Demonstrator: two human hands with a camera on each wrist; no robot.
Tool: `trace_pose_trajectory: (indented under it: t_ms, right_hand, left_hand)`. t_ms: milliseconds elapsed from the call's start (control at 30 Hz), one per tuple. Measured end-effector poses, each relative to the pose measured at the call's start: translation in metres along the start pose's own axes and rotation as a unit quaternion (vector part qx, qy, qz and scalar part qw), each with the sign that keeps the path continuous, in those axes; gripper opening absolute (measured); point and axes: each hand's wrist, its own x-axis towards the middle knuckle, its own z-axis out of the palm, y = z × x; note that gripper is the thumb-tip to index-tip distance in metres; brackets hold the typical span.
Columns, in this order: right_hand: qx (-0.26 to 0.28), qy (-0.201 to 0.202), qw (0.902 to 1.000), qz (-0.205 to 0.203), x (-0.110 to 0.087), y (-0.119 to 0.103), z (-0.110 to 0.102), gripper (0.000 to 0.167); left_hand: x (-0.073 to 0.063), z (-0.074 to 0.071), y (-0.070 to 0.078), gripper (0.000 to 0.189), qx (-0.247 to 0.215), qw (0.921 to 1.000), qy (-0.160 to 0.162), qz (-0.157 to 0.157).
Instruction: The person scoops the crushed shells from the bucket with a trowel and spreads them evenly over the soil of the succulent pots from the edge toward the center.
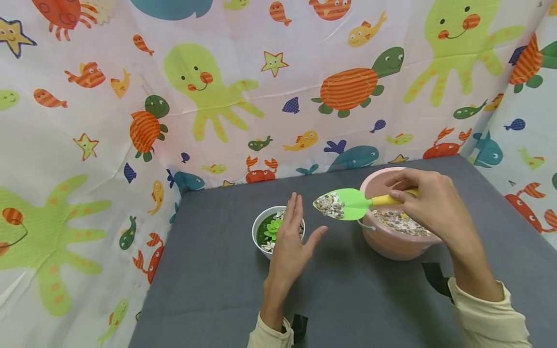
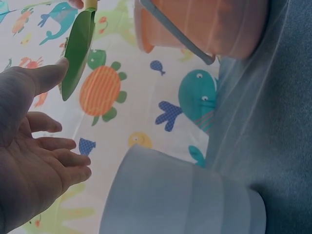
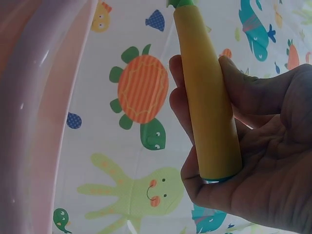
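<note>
A small trowel (image 1: 353,205) with a green blade and a yellow handle (image 3: 207,97) is gripped by my right hand (image 1: 428,200). Small pebbles (image 1: 331,207) lie on its blade, which is held level left of the pink bucket (image 1: 391,246). My left hand (image 1: 292,241) is raised beside the white pot (image 1: 256,223), fingers straight and thumb spread, holding nothing. It hides part of the pot in the head view. Inside the pot are a green succulent (image 1: 273,229) and some white stones (image 1: 267,247). In the left wrist view the trowel's blade (image 2: 78,53) overlaps the thumb tip.
More pebbles (image 1: 402,223) fill the lower part of the pink bucket, whose grey handle (image 2: 180,34) hangs down its side. A grey cloth (image 1: 217,290) covers the table. Behind and to the left hangs a curtain (image 1: 270,121) printed with sea animals.
</note>
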Motion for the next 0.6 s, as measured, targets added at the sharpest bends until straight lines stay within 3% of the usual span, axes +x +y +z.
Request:
trace_pose_trajectory:
  t_ms: [433, 600]
  right_hand:
    - [0.003, -0.009, 0.9999, -0.008, 0.004, -0.008, 0.008, 0.022]
    - [0.017, -0.018, 0.9997, -0.008, 0.005, -0.011, 0.011, 0.019]
  left_hand:
    - [-0.005, -0.011, -0.008, 0.089, -0.008, 0.9995, 0.005, -0.032]
    - [-0.008, -0.015, -0.011, 0.088, -0.004, 0.9995, 0.013, -0.03]
